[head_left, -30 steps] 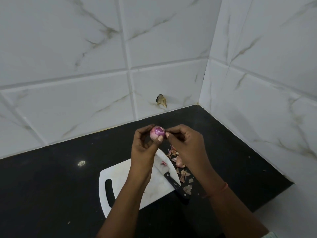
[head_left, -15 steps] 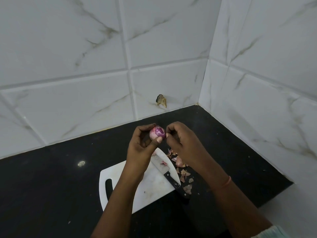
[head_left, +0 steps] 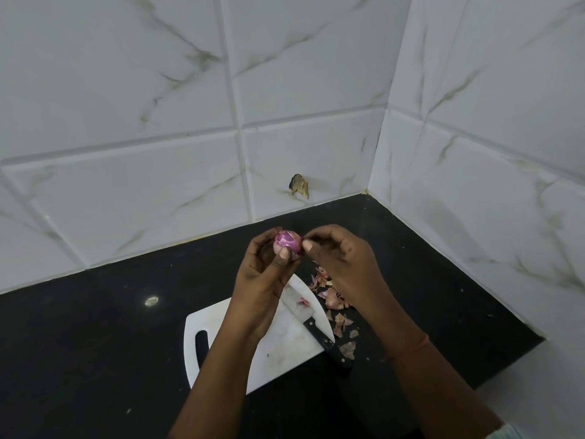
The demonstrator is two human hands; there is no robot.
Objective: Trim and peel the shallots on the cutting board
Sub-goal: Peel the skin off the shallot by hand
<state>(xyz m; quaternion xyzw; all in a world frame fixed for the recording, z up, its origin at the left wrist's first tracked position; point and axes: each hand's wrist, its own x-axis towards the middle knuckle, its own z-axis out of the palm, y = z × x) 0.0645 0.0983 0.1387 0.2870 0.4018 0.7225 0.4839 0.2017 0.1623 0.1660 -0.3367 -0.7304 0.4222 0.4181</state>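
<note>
Here, shallot (head_left: 287,243): held up in the air above the far end of the cutting board, purple flesh partly bared.
Left hand (head_left: 264,280): curled around the shallot, thumb pressed on its near side.
Right hand (head_left: 340,264): fingertips pinched against the shallot's right edge.
Cutting board (head_left: 278,346): white, laid on the black counter (head_left: 95,343), handle slot at its near-left end.
Knife (head_left: 311,326): laid across the board's right side, black handle overhanging the board's edge.
Peels (head_left: 332,299): scattered on the counter just right of the board; one pink scrap is seen on the blade.
</note>
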